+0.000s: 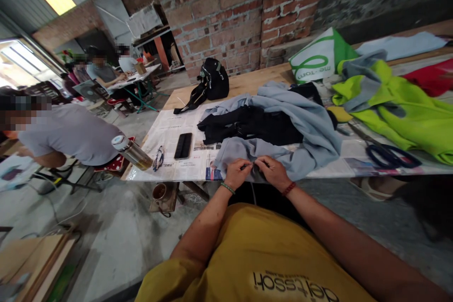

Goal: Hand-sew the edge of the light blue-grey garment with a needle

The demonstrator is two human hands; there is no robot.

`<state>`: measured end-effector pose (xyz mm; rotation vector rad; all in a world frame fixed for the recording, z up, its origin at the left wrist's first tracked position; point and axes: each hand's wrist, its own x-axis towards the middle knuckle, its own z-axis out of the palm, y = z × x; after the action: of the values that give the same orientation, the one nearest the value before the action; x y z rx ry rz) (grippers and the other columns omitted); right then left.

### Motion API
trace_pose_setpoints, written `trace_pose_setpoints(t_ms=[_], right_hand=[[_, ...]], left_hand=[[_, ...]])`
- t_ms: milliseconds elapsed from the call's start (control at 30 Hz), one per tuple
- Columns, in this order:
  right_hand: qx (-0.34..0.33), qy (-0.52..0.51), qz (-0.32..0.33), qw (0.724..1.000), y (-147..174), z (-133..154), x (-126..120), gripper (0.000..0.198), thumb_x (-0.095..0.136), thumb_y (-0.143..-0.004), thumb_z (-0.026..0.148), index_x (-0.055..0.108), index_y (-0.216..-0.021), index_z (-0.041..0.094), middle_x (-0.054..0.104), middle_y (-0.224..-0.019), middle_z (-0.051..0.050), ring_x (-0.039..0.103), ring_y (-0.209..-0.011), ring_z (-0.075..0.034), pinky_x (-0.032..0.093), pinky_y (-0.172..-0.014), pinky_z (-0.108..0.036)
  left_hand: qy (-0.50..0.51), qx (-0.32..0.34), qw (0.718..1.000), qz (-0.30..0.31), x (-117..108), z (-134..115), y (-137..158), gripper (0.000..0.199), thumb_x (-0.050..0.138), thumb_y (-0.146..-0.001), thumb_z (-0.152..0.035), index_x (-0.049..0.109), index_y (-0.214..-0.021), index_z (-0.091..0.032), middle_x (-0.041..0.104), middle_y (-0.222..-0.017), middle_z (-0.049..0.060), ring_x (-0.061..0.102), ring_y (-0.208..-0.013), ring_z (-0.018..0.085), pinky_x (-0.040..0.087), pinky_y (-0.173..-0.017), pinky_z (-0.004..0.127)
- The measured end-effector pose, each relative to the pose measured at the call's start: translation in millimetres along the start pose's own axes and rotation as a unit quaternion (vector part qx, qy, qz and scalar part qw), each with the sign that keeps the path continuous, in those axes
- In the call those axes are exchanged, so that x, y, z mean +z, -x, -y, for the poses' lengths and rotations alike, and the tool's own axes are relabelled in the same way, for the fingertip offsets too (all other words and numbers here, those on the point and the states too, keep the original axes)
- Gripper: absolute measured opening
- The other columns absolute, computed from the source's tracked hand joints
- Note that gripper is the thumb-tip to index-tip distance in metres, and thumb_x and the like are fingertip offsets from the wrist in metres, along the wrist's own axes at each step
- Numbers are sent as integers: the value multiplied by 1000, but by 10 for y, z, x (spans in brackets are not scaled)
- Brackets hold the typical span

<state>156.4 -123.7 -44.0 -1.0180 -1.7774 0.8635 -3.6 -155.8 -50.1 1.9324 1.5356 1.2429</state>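
Observation:
A grey garment with black parts lies rumpled across the table, its near end hanging by the front edge. At that edge my left hand is closed in a pinch on the grey cloth. Close beside it my right hand also pinches the cloth, fingertips almost touching those of the left. Something small and dark shows between the fingers, too small to make out. A black phone lies to the left of my hands.
Glasses and a bottle occupy the table's left corner; a black bag stands behind. To the right are large scissors, a lime-green garment and a green-and-white bag. A person in grey sits at left.

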Motion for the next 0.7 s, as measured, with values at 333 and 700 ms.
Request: trace_pose_setpoints(t_ms=[333, 700], right_hand=[[123, -152, -74, 978, -45, -41, 3, 29, 56, -77, 47, 58, -68, 20, 55, -53, 2, 50, -50, -12, 40, -50, -24], [164, -354, -42, 920, -66, 223, -66, 31, 64, -73, 47, 47, -86, 24, 67, -77, 2, 61, -53, -12, 41, -41, -21]], left_hand=[[3, -2, 1000, -5, 3, 11, -15, 8, 61, -78, -17, 68, -79, -15, 68, -76, 4, 61, -74, 15, 49, -70, 25], [49, -8, 999, -17, -45, -1, -8, 9, 61, -77, -16, 70, -77, -14, 68, -74, 4, 61, -70, 14, 49, -68, 24]])
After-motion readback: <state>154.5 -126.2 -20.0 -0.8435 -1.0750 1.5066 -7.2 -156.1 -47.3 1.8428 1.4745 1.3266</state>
